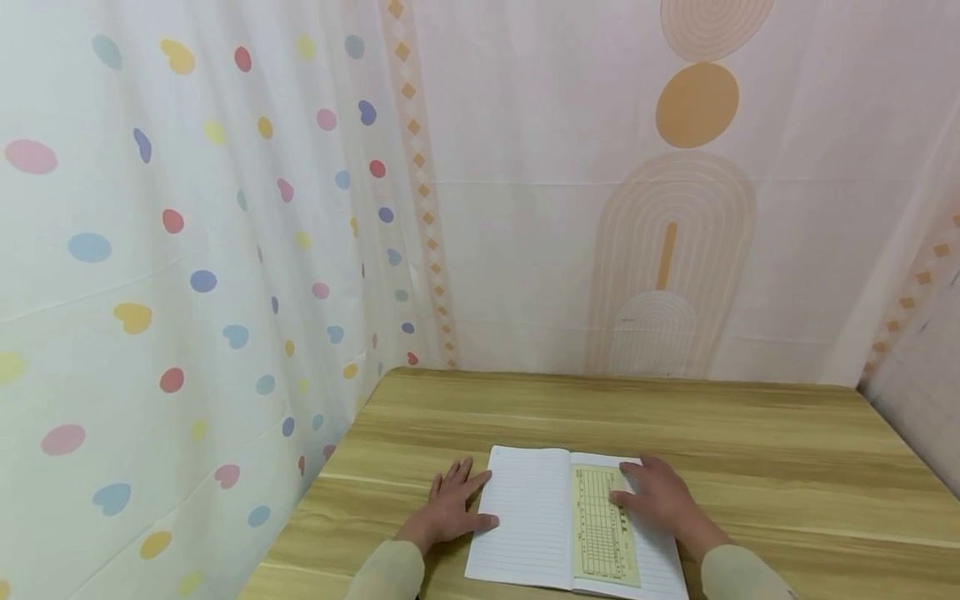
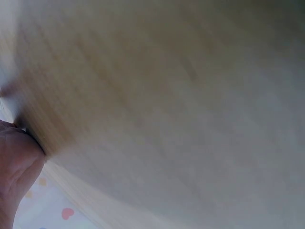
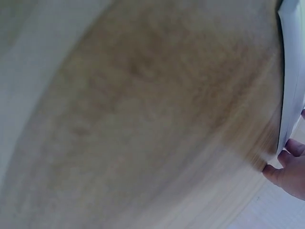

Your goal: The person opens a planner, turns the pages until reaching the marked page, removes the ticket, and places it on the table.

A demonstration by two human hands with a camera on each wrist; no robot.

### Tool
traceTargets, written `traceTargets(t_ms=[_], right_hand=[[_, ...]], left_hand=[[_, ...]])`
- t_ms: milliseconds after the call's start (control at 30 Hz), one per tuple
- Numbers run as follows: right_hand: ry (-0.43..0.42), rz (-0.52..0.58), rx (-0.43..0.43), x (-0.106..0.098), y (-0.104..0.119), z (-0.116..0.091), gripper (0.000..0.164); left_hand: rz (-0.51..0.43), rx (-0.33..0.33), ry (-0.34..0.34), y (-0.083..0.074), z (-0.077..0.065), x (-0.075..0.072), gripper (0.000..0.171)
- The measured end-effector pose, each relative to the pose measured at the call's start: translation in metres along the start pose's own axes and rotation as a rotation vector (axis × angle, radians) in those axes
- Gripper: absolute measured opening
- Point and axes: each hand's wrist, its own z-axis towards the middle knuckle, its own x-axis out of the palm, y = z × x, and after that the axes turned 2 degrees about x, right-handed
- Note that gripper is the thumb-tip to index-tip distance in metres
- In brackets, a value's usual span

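Note:
An open notebook (image 1: 525, 517) with ruled white pages lies on the wooden table. On its right page rests a yellow printed form slip (image 1: 600, 533) with a table grid. My left hand (image 1: 450, 504) lies spread at the notebook's left edge, thumb and a fingertip touching the page's border. Over the upper right of the notebook is my right hand (image 1: 660, 496), its thumb and index finger on the slip's right side. In the right wrist view, other fingers of the right hand (image 3: 290, 174) rest by the notebook's edge (image 3: 291, 71) and on the table. Only part of the left hand (image 2: 19, 162) shows in the left wrist view.
The wooden table (image 1: 600, 408) extends behind the notebook and to both sides. A dotted curtain (image 1: 225, 250) hangs along the left. Behind the table's far edge hangs a pale curtain (image 1: 525, 250) with arch patterns.

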Motion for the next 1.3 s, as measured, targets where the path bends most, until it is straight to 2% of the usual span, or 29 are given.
traceTargets(t_ms=[100,433,767,967,1167,1300], right_hand=[[0.000,-0.049,-0.005,0.001,0.000,-0.001,0.058],[-0.022,-0.050,-0.003,0.006,-0.001,-0.002,0.051],[-0.076,-0.015,0.010,0.007,0.007,-0.004,0.032],[-0.117,0.013,-0.038,0.007,0.008,-0.004,0.020],[-0.185,0.130,-0.032,0.005,0.003,-0.002,0.018],[-0.166,0.238,0.028,0.000,-0.002,-0.001,0.026]], left_hand=[[-0.001,0.002,-0.002,0.001,0.000,0.001,0.080],[0.003,-0.004,-0.006,0.003,0.001,0.002,0.081],[0.012,-0.007,-0.006,0.000,0.001,0.002,0.080],[0.009,-0.006,-0.011,-0.001,0.000,0.002,0.080],[-0.001,-0.001,-0.014,-0.001,-0.001,0.002,0.079],[0.001,-0.006,-0.013,0.000,0.000,0.002,0.080]])
